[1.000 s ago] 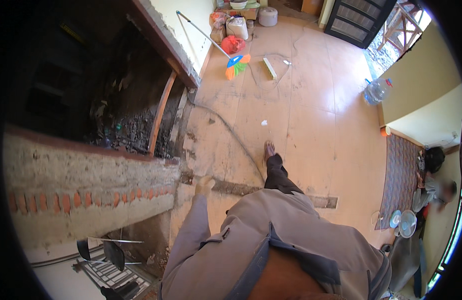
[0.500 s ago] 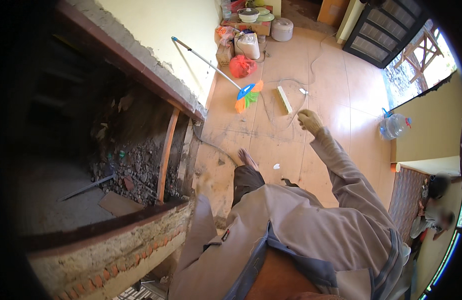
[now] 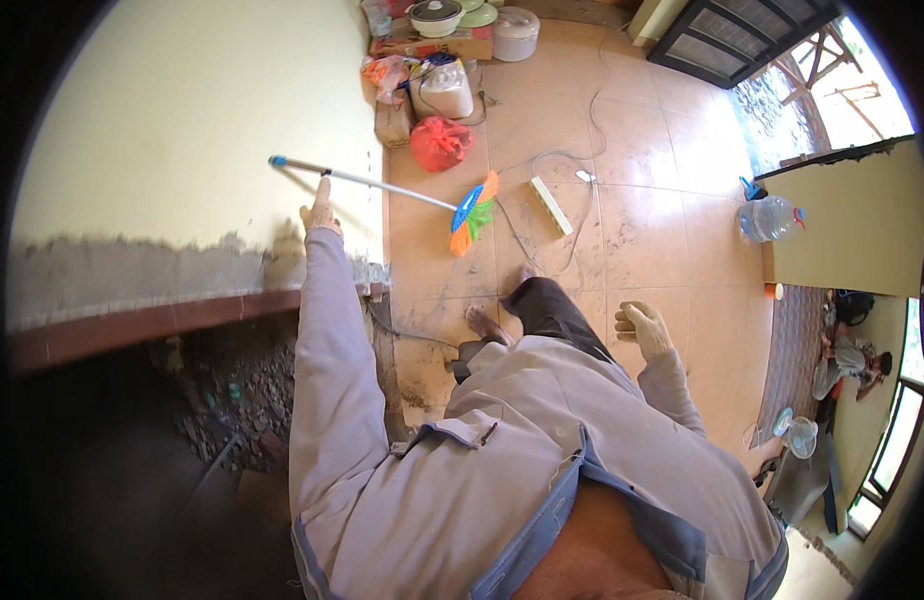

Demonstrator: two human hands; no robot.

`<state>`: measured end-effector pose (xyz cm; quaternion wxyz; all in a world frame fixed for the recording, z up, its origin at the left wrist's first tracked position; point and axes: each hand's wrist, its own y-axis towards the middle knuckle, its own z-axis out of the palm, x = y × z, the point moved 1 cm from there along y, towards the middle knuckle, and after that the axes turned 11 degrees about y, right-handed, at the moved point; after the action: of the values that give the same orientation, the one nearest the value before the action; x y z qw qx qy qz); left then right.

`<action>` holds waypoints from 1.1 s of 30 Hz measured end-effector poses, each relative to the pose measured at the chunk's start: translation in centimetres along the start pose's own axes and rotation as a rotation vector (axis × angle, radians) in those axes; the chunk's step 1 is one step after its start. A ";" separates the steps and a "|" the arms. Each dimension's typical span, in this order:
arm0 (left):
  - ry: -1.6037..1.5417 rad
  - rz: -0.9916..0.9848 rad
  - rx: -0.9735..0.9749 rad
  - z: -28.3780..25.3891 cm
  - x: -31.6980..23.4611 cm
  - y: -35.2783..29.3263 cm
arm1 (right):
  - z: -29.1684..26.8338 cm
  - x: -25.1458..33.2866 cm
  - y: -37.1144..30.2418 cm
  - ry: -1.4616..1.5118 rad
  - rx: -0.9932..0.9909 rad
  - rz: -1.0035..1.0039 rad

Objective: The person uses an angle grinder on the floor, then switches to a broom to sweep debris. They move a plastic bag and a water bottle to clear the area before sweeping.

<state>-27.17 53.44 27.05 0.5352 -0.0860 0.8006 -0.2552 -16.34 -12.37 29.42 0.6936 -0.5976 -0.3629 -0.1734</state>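
Observation:
A broom leans on the pale wall, its blue-tipped metal pole slanting down to a blue, orange and green head on the tiled floor. My left hand is stretched out to the upper part of the pole. Its index finger points at the pole and the thumb stands apart; whether the fingertip touches I cannot tell. My right hand hangs over the floor on the right, empty, with loosely bent fingers apart. Ahead of it lies a white power strip with its cable.
A red plastic bag, a white sack and a lidded tub stand along the far wall. A large water bottle is at the right. A dark rubble pit lies below the wall ledge. Another person sits far right.
My view has turned and I have stepped nearer the wall. My left hand has risen from low beside the ledge to the broom pole; my right hand has drawn back toward my body.

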 end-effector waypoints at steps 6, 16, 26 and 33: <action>-0.190 0.155 -0.032 5.6 -1.3 7.9 | 7.1 5.7 5.0 -0.013 0.169 0.091; -0.362 -0.221 -0.503 10.7 -6.7 14.9 | 19.2 17.9 19.2 -0.024 0.474 0.128; 0.094 0.736 0.931 28.2 -20.9 -17.6 | 23.0 25.5 22.5 0.818 0.494 0.622; 0.218 1.354 1.161 35.1 -18.5 -22.0 | 16.7 30.5 28.5 0.242 0.594 -0.146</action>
<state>9.08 31.12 42.69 0.4514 0.7131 0.4712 -0.2565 18.58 15.95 31.40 0.8614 -0.3166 -0.3546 -0.1790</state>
